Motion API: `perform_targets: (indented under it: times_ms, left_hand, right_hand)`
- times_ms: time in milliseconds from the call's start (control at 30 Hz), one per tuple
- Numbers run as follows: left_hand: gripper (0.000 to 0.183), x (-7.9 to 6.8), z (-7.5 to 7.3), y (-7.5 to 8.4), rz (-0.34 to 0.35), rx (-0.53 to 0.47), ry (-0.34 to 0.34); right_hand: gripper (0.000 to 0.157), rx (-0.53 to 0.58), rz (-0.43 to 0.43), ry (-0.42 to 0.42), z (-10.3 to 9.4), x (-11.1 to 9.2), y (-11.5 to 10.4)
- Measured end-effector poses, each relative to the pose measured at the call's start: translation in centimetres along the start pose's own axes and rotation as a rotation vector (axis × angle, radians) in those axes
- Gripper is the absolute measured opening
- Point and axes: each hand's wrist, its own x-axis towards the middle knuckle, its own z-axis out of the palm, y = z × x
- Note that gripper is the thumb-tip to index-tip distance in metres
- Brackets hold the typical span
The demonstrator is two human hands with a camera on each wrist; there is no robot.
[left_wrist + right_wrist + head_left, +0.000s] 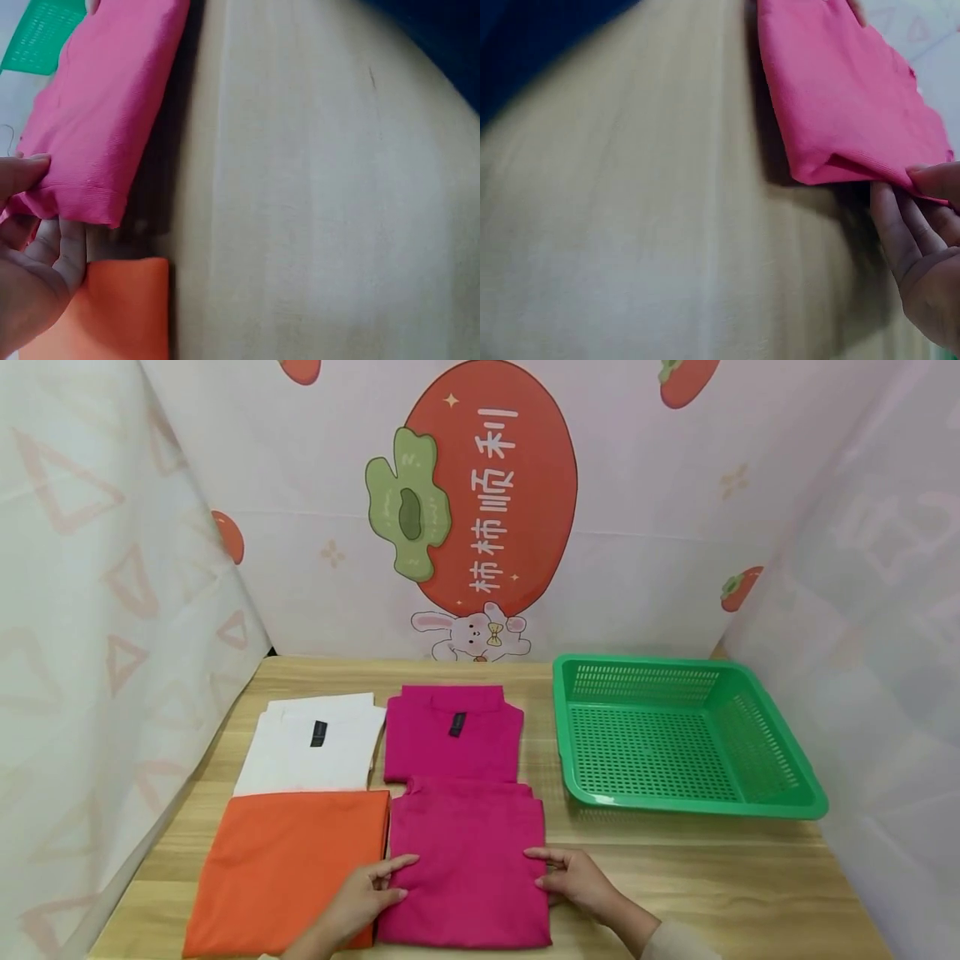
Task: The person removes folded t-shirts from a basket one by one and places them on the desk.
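Observation:
A folded magenta shirt (pixel 468 868) is at the front middle of the table, held at both sides. My left hand (pixel 360 897) pinches its left edge; in the left wrist view the thumb lies on top and the fingers (pixel 73 251) go beneath the cloth. On the opposite edge my right hand (pixel 581 885) grips the same way, with its fingers (pixel 891 225) under the fabric in the right wrist view. Both wrist views show shadow under the shirt's near edge. Left of it lies a folded orange garment (pixel 288 868), close by my left hand.
Behind these lie a folded white shirt (pixel 281 760) and a second folded magenta shirt (pixel 457 747), each with a dark neck label. A green plastic basket (pixel 693 810) stands at the back right of the wooden table (pixel 720 885). Printed cloth (pixel 637 527) hangs around three sides.

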Motion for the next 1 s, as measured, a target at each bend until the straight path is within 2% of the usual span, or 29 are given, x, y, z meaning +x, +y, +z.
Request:
perform_targets:
  times_ms: [133,533,633,700,733,767,833,900,933,1000]
  left_hand:
    - [0.042,0.1,0.1,-0.4,-0.018,-0.004,0.005]
    - [0.040,0.1,-0.1,-1.2,-0.073,-0.027,-0.067]
    - [0.040,0.0,-0.3,-1.2,-0.098,-0.058,-0.107]
    - [0.041,0.0,-0.7,-0.8,-0.111,-0.058,-0.157]
    - [0.041,0.0,-1.0,-0.5,-0.113,-0.046,-0.185]
    - [0.041,0.0,-1.3,0.0,-0.115,-0.015,-0.211]
    - [0.042,0.2,-2.3,1.3,-0.075,0.096,-0.250]
    - [0.043,0.6,-3.4,3.0,-0.028,0.243,-0.251]
    - [0.044,0.9,-4.0,3.9,-0.008,0.318,-0.234]
    - [0.047,1.8,-4.9,5.9,0.018,0.446,-0.184]
  right_hand:
    - [0.043,-0.004,0.013,0.005,-0.1,-0.2,0.6]
    - [0.040,0.015,0.029,0.003,-0.1,-0.6,1.3]
    - [0.037,-0.040,0.037,-0.001,0.0,-0.8,0.8]
    - [0.032,-0.162,0.033,-0.005,-0.2,-0.9,0.1]
    - [0.030,-0.260,0.022,-0.011,-0.3,-0.9,-0.5]
    - [0.028,-0.380,0.012,-0.018,-0.4,-0.9,-1.2]
    - [0.027,-0.653,-0.021,-0.032,-0.6,-0.9,-2.8]
    - [0.027,-0.863,-0.066,-0.063,-0.5,-0.9,-4.9]
    - [0.029,-0.933,-0.088,-0.082,-0.5,-0.8,-6.0]
    - [0.035,-0.983,-0.127,-0.129,-0.4,-0.4,-8.3]
